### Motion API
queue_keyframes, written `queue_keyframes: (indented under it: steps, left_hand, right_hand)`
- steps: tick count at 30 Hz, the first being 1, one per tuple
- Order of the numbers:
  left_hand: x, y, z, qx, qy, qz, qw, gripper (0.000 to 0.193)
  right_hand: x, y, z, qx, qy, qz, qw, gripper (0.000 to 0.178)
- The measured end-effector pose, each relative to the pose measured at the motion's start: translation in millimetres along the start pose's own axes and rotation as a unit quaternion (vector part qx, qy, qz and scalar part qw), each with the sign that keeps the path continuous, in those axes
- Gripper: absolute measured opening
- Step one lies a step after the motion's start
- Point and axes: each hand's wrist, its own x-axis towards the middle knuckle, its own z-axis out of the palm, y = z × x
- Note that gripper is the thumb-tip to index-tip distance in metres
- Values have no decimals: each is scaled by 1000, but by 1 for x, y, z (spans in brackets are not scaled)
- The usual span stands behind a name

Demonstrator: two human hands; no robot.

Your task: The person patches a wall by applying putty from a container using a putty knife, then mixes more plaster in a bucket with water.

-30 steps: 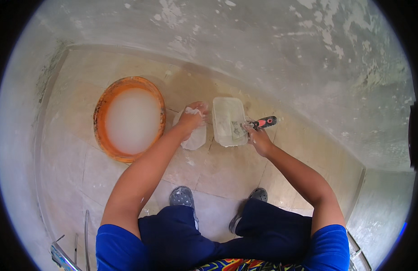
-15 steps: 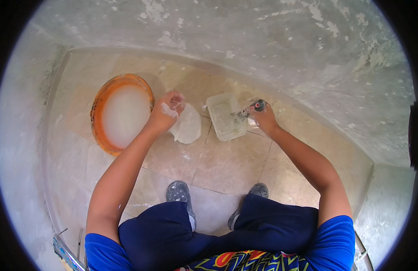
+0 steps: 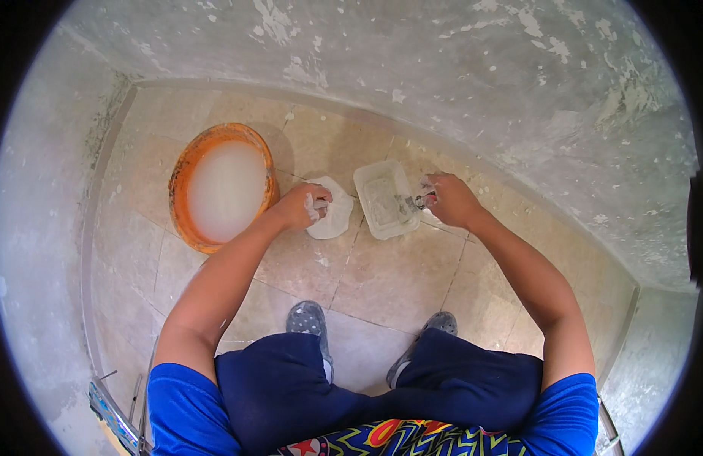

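My left hand (image 3: 309,206), smeared with white, is over a white bag (image 3: 335,220) on the floor. Its fingers are curled, and what they hold, if anything, is hidden. My right hand (image 3: 450,200), whitened at the fingers, is closed around the handle of a putty knife (image 3: 421,201); most of the tool is covered by the hand. Its head end reaches the right side of a whitish, translucent rectangular tub (image 3: 362,179). Wet, greyish-white residue coats the tub's inside. An orange bucket (image 3: 177,199) with cloudy white liquid stands left of the bag.
Beige floor tiles (image 3: 382,277) lie underfoot, spotted with white. Grey patchy walls (image 3: 412,53) rise ahead and at both sides. My grey shoes (image 3: 307,319) stand near the tub. A metal-framed object (image 3: 120,418) is at the lower left.
My left hand has moved down and right from beside the bucket to over the white bag. My right hand has turned, so the handle's end no longer shows. The view has shifted slightly.
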Motion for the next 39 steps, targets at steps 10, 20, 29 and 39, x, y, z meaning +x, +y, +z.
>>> queue_keyframes:
  steps: [10,20,29,39]
  left_hand:
    - [-8,21,-10,-89,9,-25,996,26]
    - [-23,17,-9,-176,55,-29,982,20]
    - [-32,24,0,-94,143,-46,984,11]
    - [-24,20,14,-101,155,-100,978,12]
  right_hand:
    - [29,-87,59,-46,24,-170,984,42]
    - [77,-106,109,155,16,-173,972,22]
    - [61,-99,100,-3,55,-260,964,11]
    - [29,-70,88,-29,33,-229,972,17]
